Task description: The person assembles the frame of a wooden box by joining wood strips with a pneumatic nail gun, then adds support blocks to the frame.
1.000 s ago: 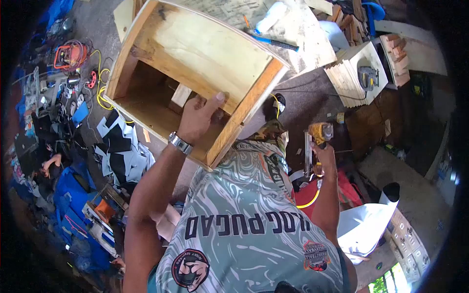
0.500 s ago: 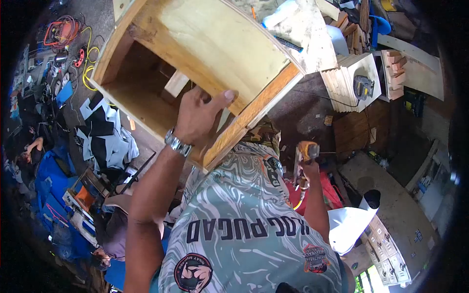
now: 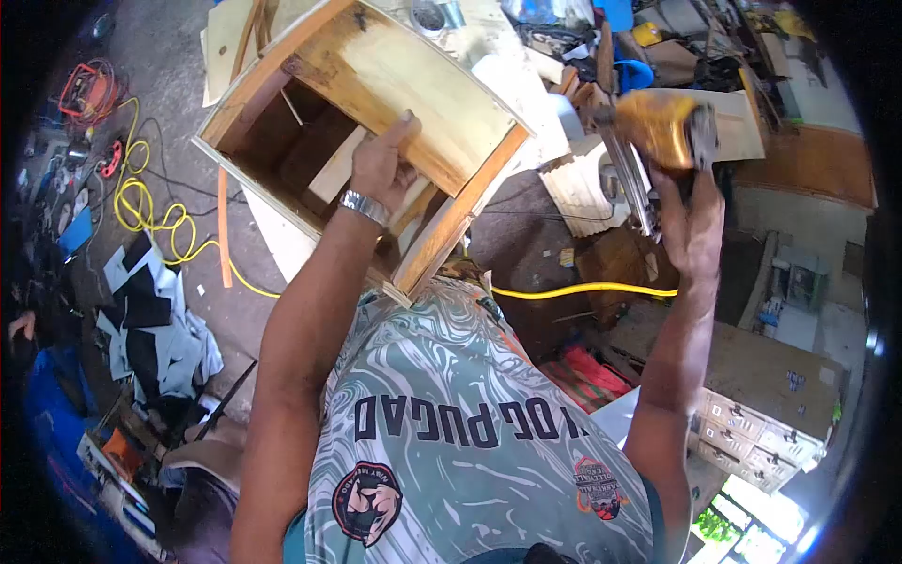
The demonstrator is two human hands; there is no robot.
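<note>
A wooden cabinet box point(image 3: 431, 105) with an open compartment is tilted in front of my body. My left hand point(image 3: 383, 171), with a watch on the wrist, grips a wooden crosspiece of the box, thumb over the edge. Inside, a pale wood strip point(image 3: 340, 167) lies near the fingers. Out to the right, my right hand point(image 3: 693, 221) is wrapped around the handle of a yellow-orange air nail gun point(image 3: 655, 127). The nail gun is raised and apart from the box. A yellow air hose point(image 3: 583, 289) runs behind my right forearm.
Stacked wood pieces point(image 3: 580, 195) lie right of the box. A coil of yellow hose point(image 3: 141, 209) and white and black scraps point(image 3: 155, 315) cover the floor at left. A white multi-drawer cabinet point(image 3: 756, 437) stands at lower right. Another person's hand point(image 3: 23, 326) shows at far left.
My right hand has lifted the nail gun from beside my hip, up and outward to the right. The box appears lower-left and smaller; my left hand still grips it. The view has shifted.
</note>
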